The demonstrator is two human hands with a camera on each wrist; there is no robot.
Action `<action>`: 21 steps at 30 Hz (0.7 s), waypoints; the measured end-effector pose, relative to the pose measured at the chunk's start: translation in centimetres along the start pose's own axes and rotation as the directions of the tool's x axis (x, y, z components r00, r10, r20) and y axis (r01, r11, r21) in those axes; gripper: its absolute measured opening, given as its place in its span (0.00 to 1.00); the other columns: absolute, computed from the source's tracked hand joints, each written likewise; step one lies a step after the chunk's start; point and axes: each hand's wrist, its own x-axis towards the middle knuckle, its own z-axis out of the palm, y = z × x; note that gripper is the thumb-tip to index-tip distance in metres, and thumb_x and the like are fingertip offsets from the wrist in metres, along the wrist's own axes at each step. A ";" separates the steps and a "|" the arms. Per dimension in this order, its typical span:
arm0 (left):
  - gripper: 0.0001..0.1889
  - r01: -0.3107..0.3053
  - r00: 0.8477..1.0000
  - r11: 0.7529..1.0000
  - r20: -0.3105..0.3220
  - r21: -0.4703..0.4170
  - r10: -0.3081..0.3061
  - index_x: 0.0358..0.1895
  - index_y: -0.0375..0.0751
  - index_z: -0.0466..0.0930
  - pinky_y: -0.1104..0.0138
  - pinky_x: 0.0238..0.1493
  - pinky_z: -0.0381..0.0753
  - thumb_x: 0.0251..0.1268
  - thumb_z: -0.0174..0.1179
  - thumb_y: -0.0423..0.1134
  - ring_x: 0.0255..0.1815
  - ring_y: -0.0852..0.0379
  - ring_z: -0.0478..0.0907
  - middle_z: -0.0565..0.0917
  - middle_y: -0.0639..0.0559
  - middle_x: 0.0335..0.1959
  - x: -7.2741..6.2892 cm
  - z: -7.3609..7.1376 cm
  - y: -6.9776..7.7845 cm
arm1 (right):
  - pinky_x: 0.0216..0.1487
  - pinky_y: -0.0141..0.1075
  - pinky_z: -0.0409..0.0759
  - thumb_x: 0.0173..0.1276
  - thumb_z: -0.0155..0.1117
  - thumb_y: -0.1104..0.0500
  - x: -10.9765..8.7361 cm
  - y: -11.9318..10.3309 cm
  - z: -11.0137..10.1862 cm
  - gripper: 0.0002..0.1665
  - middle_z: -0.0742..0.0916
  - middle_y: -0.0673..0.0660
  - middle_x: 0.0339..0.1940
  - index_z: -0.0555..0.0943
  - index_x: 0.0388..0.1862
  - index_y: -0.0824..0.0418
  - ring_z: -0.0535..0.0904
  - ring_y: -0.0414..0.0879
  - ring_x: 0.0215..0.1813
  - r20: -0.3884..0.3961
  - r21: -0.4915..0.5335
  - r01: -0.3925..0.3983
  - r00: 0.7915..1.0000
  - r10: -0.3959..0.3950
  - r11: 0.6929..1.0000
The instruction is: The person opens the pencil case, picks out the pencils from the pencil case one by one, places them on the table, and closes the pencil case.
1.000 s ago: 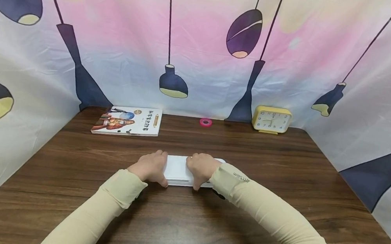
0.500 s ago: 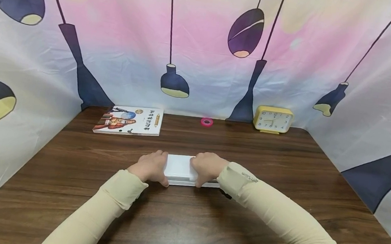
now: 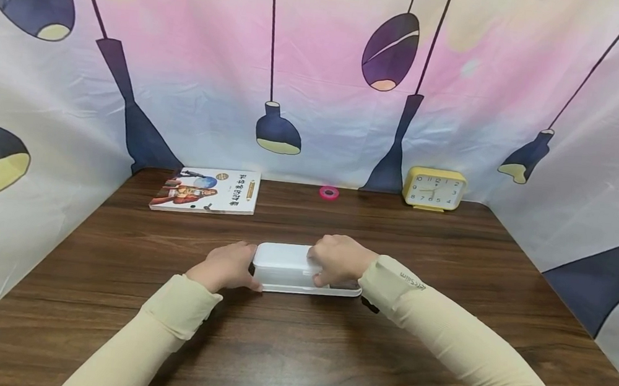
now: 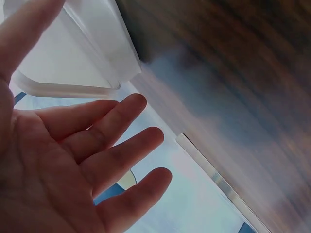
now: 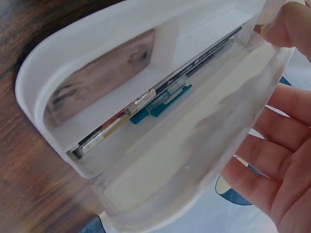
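A white pencil case [image 3: 289, 289] lies on the table with its lid [image 3: 283, 257] lifted along the right part. My right hand [image 3: 343, 260] pinches the lid's edge between thumb and fingers. Inside, the right wrist view shows pencils [image 5: 209, 57], a pen with a teal clip [image 5: 170, 101] and a pinkish-brown block [image 5: 104, 75]. My left hand [image 3: 226, 266] is at the case's left end, its thumb by the front corner. In the left wrist view its fingers [image 4: 124, 158] extend loosely, apart from the white case [image 4: 63, 58].
A book [image 3: 209, 191] lies at the back left of the wooden table [image 3: 283, 352]. A pink ring-shaped item [image 3: 329, 193] and a yellow clock [image 3: 434, 189] stand along the back edge. A printed curtain [image 3: 202, 83] surrounds the table.
The lid has come up from the case, raised by my right hand, which moved right and upward. My left hand has slid slightly left and loosened from the case's end.
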 end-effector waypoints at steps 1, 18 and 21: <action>0.32 0.006 1.000 1.000 0.000 -0.004 -0.006 0.43 0.39 0.73 0.55 0.34 0.70 0.31 0.71 0.53 0.39 0.51 0.72 0.76 0.47 0.37 -0.1 0.0 0.0 | 0.23 0.34 0.68 0.44 0.63 0.51 -0.1 0.1 0.0 0.11 0.71 0.44 0.14 0.71 0.17 0.52 0.66 0.40 0.19 -0.014 0.001 0.012 1.000 -0.012 1.000; 0.18 0.066 0.997 0.998 -0.030 -0.022 -0.067 0.12 0.46 0.71 0.64 0.17 0.60 0.42 0.64 0.54 0.16 0.58 0.63 0.67 0.56 0.11 -1.0 0.1 0.7 | 0.29 0.33 0.73 0.51 0.62 0.55 -0.8 1.3 -0.9 0.08 0.81 0.47 0.25 0.79 0.29 0.56 0.74 0.38 0.26 -0.184 0.016 0.068 0.981 -0.064 0.998; 0.20 0.082 0.996 0.996 -0.040 -0.025 -0.083 0.10 0.46 0.68 0.64 0.16 0.59 0.41 0.65 0.54 0.15 0.58 0.61 0.64 0.57 0.10 -0.9 0.2 0.8 | 0.30 0.33 0.73 0.52 0.62 0.55 -0.8 1.5 -1.1 0.07 0.81 0.47 0.26 0.79 0.30 0.56 0.75 0.38 0.27 -0.187 0.028 0.064 0.981 -0.058 0.998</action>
